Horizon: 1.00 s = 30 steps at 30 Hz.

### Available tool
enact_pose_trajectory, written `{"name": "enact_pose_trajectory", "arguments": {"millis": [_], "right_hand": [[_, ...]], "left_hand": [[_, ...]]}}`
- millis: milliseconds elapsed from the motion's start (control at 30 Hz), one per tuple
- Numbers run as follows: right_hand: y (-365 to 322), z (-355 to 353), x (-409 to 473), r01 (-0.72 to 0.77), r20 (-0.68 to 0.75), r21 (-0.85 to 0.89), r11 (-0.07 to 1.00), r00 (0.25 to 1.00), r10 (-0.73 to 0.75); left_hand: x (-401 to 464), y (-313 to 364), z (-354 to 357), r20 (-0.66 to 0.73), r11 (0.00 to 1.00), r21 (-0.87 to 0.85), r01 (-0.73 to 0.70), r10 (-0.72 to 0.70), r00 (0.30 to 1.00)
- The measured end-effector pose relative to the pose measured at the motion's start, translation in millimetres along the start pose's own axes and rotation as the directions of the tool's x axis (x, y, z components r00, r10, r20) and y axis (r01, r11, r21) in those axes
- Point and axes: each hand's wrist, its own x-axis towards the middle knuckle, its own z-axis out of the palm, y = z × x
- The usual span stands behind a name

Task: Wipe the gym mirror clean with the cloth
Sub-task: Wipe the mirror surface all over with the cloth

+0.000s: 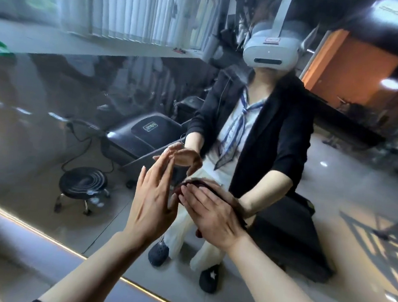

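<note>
Head view: mirror (52, 114) fills nearly the whole frame, bottom edge running diagonally lower left with a bright strip along it. Reflected in it: the person wearing a white headset (270, 48), dark jacket, light trousers, dark shoes; window blinds (133, 5) upper left; a black padded bench (144, 134); a small round black stool (83, 184) on a chrome base with castors; an orange wall (359, 68) upper right.

Right hand (214, 214) lies flat, fingers straight and together, palm pressing the dark red cloth (200, 184) against the glass at frame centre. Cloth mostly hidden under the hand, only its upper edge and a bit near the wrist showing.

Left hand (152, 202) holds nothing, fingers extended and relaxed, fingertips at or near the glass just left of the cloth; contact not certain.
</note>
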Motion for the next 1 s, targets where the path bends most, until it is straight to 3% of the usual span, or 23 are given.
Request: {"name": "enact_pose_trajectory", "arguments": {"millis": [67, 100, 167, 200, 233, 300, 367, 467, 600, 767, 1000], "right_hand": [[21.8, -17.7, 21.2, -0.151, -0.193, -0.023, 0.988, 0.971, 0.144], [37.8, -29.2, 37.6, -0.291, -0.319, -0.002, 0.957, 0.907, 0.276], [64.8, -49.7, 68.9, -0.533, -0.510, 0.098, 0.840, 0.698, 0.502], [71.6, -53.3, 79.4, -0.585, -0.560, 0.123, 0.802, 0.626, 0.542], [72.2, -51.9, 85.2, -0.592, -0.582, 0.105, 0.799, 0.615, 0.532], [57.8, -38.4, 83.8, -0.473, -0.528, 0.001, 0.881, 0.748, 0.402], [30.9, -19.2, 68.8, -0.301, -0.383, -0.068, 0.951, 0.888, 0.254], [4.3, 1.0, 41.1, -0.190, -0.237, -0.090, 0.978, 0.958, 0.164], [12.6, -0.3, -6.8, -0.152, -0.196, -0.142, 0.978, 0.973, 0.122], [46.5, -19.9, -100.6, -0.319, -0.262, -0.190, 0.928, 0.928, 0.265], [68.3, -33.2, -213.2, -0.453, -0.193, -0.229, 0.862, 0.889, 0.416]], "left_hand": [[-0.8, -4.1, -2.1, 0.001, 0.999, -0.010, 0.030, -0.030, 1.000], [-0.6, -5.4, -1.5, 0.002, 0.999, -0.015, 0.042, -0.042, 0.999], [-1.0, -7.2, 2.4, 0.000, 1.000, -0.016, 0.025, -0.025, 1.000], [-1.6, -8.2, 4.7, -0.004, 1.000, -0.017, 0.017, -0.017, 1.000], [-2.5, -9.8, 6.6, -0.010, 1.000, -0.020, 0.017, -0.017, 1.000], [-3.9, -13.4, 9.7, -0.027, 0.999, -0.015, 0.033, -0.033, 0.999], [-5.3, -13.2, 10.6, -0.042, 0.999, -0.012, 0.044, -0.044, 0.998], [-9.3, -9.6, 10.1, -0.024, 0.995, -0.076, 0.066, -0.068, 0.997], [-19.3, -2.8, 15.6, 0.035, 0.998, -0.059, -0.026, 0.028, 0.999], [-24.2, 9.6, 31.9, 0.122, 0.992, -0.049, -0.115, 0.120, 0.985], [-35.4, 53.9, 60.1, 0.108, 0.991, -0.051, -0.127, 0.132, 0.985]]}}
